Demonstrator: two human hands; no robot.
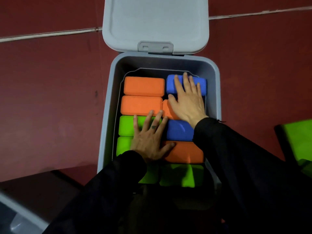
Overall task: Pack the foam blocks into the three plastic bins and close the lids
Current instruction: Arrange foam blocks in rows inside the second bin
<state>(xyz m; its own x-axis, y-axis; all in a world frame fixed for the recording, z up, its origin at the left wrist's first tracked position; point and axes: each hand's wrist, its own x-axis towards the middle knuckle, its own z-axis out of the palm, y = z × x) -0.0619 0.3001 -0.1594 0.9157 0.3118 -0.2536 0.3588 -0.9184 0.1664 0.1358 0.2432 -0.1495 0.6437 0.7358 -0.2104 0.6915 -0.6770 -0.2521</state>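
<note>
1. At the far left edge a grey curved shape (15,215) shows on the dark red floor (50,98); it may be another bin, though too little of it is in view to be sure.
2. The grey bin (108,115) stands open, packed with foam blocks in two columns, each block's long axis running left to right across the bin.
3. The left hand (148,141) lies flat with straight, spread fingers (135,122) pressing on the green block (126,125) in the left column, its thumb reaching onto the near orange block (185,152).
4. The right hand (187,102), also flat and gripping nothing, presses the blue block (170,85) at the far right corner, which seems to sit a little higher than its neighbours.
5. The lid (155,22) stands hinged back beyond the far rim, straight ahead of both hands; the right hand is nearer to it, so closing probably starts from there.
6. At the right edge, a loose green block (298,135) lies outside the bin.
</note>
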